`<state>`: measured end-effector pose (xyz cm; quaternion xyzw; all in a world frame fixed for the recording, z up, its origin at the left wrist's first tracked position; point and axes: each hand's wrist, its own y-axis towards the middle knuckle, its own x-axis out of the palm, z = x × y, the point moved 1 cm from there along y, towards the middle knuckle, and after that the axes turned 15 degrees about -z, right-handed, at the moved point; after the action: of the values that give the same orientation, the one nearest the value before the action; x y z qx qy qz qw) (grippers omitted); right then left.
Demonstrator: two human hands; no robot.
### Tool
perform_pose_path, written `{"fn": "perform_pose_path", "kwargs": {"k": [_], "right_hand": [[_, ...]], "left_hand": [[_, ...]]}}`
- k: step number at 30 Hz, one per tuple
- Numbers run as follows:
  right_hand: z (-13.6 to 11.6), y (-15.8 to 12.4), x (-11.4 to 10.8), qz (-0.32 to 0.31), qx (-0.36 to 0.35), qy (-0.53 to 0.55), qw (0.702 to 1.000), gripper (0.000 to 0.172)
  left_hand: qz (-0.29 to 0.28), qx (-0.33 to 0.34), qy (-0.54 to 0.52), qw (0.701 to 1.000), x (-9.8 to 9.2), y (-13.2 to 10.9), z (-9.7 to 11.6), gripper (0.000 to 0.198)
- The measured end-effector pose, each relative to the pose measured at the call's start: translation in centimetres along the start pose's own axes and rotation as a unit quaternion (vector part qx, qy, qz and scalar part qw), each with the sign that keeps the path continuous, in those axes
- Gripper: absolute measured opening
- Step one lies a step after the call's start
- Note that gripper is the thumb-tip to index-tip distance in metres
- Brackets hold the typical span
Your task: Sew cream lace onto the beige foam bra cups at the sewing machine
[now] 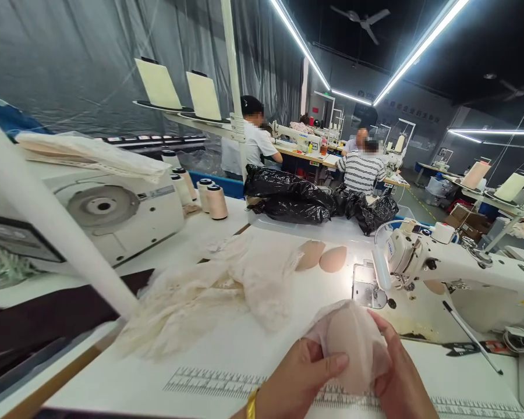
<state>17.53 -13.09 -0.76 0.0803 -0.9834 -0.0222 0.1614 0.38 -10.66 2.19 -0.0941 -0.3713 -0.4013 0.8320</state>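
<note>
Beige and sheer, the fabric piece [353, 343] is held up over the near edge of the white table [113, 381], right of centre, a rounded pad shape showing through it. Our left hand [303, 372], a yellow band [252, 402] at its wrist, clamps it with the thumb flat across the front and the fingers curled behind. Our right hand [402, 372] grips the right edge, index finger stretched along the upper side, its thumb hidden from us. Both forearms come in from the near side and cover part of the printed ruler [213, 381]. Just beyond the piece, the needle plate [367, 294] of the sewing machine [463, 267] sits under a bright lamp [381, 267], the machine's body blocking the right. Two beige cups [333, 259] lie farther off, beside crumpled lace cloth [262, 279] on the left. Black plastic bags [288, 195] bound the far side; thread cones [217, 202] and a second machine [113, 209] stand far left, a white post [61, 215] slanting before it. Past the bags, we see co-workers [361, 169] seated at other tables.
</note>
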Motion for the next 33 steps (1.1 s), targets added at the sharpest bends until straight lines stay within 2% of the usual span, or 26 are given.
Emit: {"fn": "perform_pose_path", "kwargs": {"k": [2, 5, 8, 12, 18, 24, 27, 30, 33], "right_hand": [[1.3, -0.3, 0.0, 0.019, -0.008, 0.054, 0.998, 0.077], [2.8, -0.6, 0.2, 0.053, -0.013, 0.080, 0.995, 0.095], [3.4, -0.7, 0.2, 0.088, -0.035, 0.089, 0.992, 0.094], [3.5, -0.5, -0.1, 0.110, -0.048, 0.081, 0.989, 0.090], [3.8, -0.4, -0.3, 0.109, -0.042, 0.065, 0.991, 0.093], [3.8, -0.4, 0.0, 0.116, -0.055, 0.056, 0.990, 0.093], [3.7, -0.4, 0.1, 0.105, -0.051, 0.057, 0.992, 0.094], [4.0, -0.7, 0.2, 0.068, -0.055, 0.063, 0.994, 0.108], [4.4, -1.4, -0.3, 0.011, -0.047, 0.047, 0.998, 0.124]], "left_hand": [[0.021, 0.009, -0.001, 1.000, 0.1, 0.4, 0.3, 0.062], [0.091, 0.040, 0.012, 0.995, -0.1, 1.1, 0.5, 0.051], [0.156, 0.054, 0.016, 0.986, -0.2, 1.7, 0.5, 0.048], [0.183, 0.053, 0.013, 0.981, -0.2, 2.1, 0.4, 0.051], [0.173, 0.055, 0.018, 0.983, -0.1, 2.2, 0.5, 0.048], [0.104, 0.000, -0.032, 0.994, -0.1, 2.6, 0.3, 0.045], [0.103, -0.020, -0.031, 0.994, -0.3, 3.2, -0.2, 0.045], [0.111, -0.019, -0.028, 0.993, -0.4, 3.6, -0.1, 0.045], [0.064, -0.049, -0.012, 0.997, 0.0, 3.6, 1.3, 0.046]]}}
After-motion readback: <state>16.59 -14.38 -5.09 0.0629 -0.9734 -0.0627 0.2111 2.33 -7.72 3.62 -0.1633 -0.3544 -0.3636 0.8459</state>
